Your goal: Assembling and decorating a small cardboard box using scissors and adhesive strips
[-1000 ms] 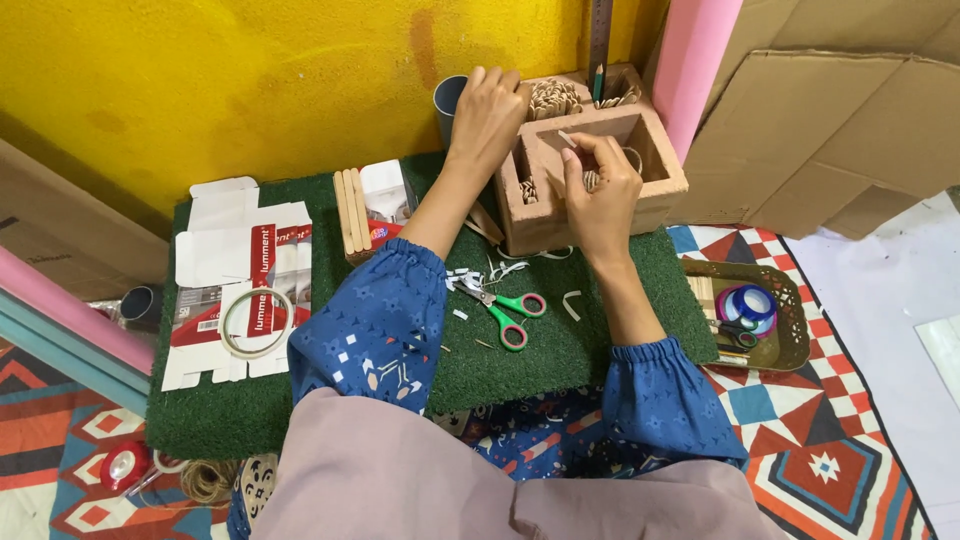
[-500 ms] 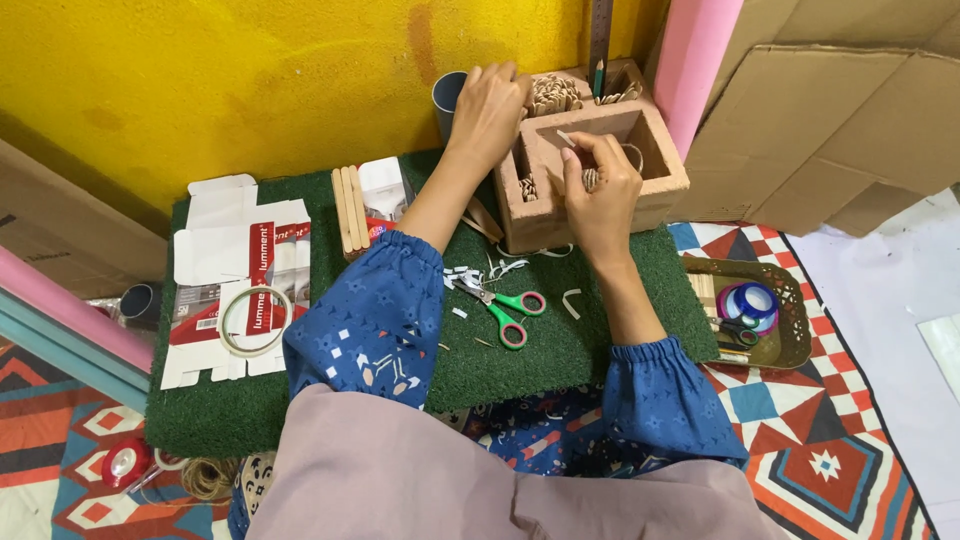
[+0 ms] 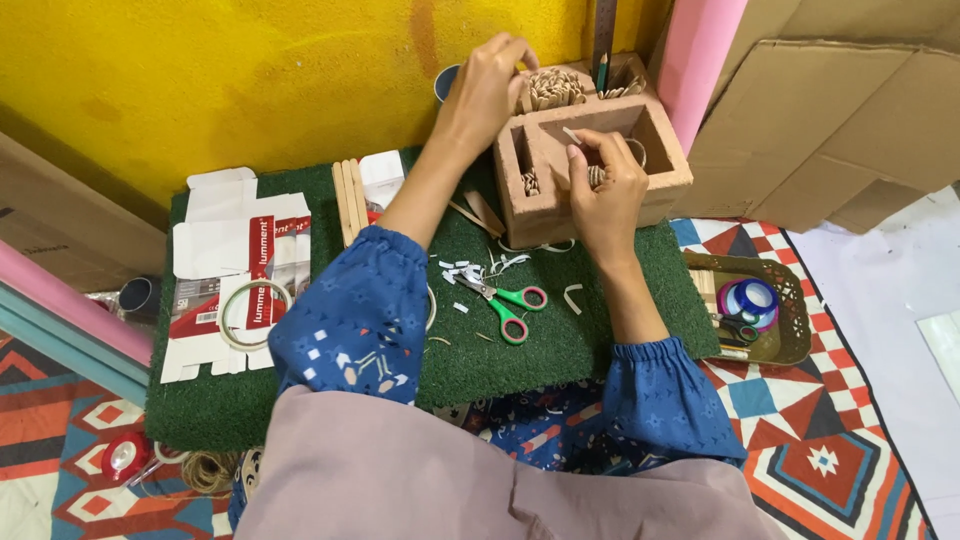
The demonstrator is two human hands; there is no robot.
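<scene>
A person sits at a low board covered in green mat [image 3: 600, 340], seen from above, working on a brown cardboard organiser box [image 3: 590, 165] that stands at the mat's far edge against a yellow wall [image 3: 250, 80]; the left hand [image 3: 485, 85] rests on the box's back left corner, fingers curled down over the edge as if steadying it; the right hand [image 3: 605, 185] is at the front opening, thumb and forefinger closed narrowly on a thin pale strip [image 3: 572, 135] held just inside the large compartment.

The strip looks light and flimsy, so it could bend or slip from the pinch if pressed in at an angle; the box seems light too, and might slide or tip toward the wall should the left hand ease off; green-handled scissors [image 3: 505, 305] lie open-bladed on the mat just below the right forearm, near enough to be knocked.

The box is corrugated, with one wide compartment and a narrow slot at its left; rolled paper coils fill the rear section; a pencil [image 3: 603, 70] stands upright behind; a flattened white and red carton [image 3: 235, 265] lies well apart at left.
</scene>
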